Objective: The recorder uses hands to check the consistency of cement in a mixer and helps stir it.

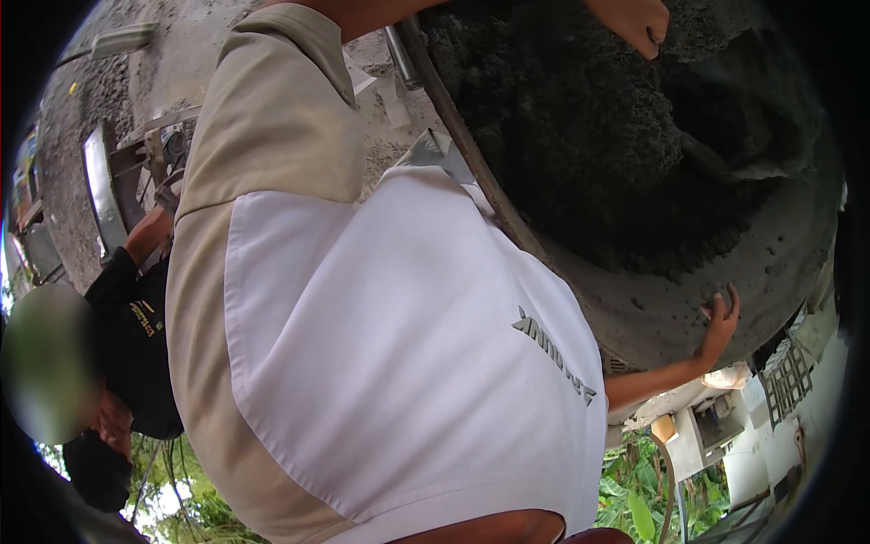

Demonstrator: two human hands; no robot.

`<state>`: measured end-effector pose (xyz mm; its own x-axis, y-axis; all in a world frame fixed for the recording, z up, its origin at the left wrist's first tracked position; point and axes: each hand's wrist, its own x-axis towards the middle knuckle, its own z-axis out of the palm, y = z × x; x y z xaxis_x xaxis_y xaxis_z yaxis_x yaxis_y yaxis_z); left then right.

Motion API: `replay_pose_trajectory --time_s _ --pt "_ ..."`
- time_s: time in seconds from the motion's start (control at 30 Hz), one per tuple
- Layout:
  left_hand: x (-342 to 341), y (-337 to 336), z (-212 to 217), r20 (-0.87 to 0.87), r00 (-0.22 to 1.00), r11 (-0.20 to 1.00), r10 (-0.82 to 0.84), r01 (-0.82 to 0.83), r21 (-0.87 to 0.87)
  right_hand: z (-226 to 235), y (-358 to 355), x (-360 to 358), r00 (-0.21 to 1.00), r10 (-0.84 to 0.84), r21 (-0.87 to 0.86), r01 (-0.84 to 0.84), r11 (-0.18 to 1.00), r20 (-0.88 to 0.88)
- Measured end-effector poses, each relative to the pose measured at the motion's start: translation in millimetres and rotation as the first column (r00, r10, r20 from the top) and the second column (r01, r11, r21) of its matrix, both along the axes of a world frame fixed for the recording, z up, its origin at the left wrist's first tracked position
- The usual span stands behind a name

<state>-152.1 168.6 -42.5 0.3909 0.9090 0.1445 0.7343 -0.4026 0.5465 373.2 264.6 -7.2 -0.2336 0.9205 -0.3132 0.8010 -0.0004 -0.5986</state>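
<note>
At the top edge my left hand (630, 23) is closed, fingers curled, over a dark grey, wet-looking, cement-like mix (562, 136). Whatever it may hold is hidden. The frame's edge cuts off part of its forearm. My right hand (720, 325), lower right, holds nothing; its fingers are apart and lie against or just over the grey-coated wall of a large round drum (652, 313). Lumpy mix fills much of the drum, with a deep shadowed hollow on its right side. My white and beige shirt (390, 354) covers the middle of the view and hides the right upper arm.
Another person in a black top (145, 335) is at the far left, one hand (149, 234) by metal and wooden pieces (113, 195). Rough grey ground (136, 72) lies upper left. A metal grille (787, 383) and a pale building (716, 426) stand lower right, beside green plants (639, 494).
</note>
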Motion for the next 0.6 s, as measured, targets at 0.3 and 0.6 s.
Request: replay_pose_trajectory --time_s 0.3,0.6 --pt "-11 7 6 0.002 0.999 0.985 -0.039 0.038 0.167 11 -2 -16 0.963 -0.103 0.195 0.154 0.969 -0.250" --pt "9 -17 31 -0.008 1.000 0.999 0.016 -0.015 0.049 9 -1 0 0.905 -0.279 0.273 0.370 0.888 -0.320"
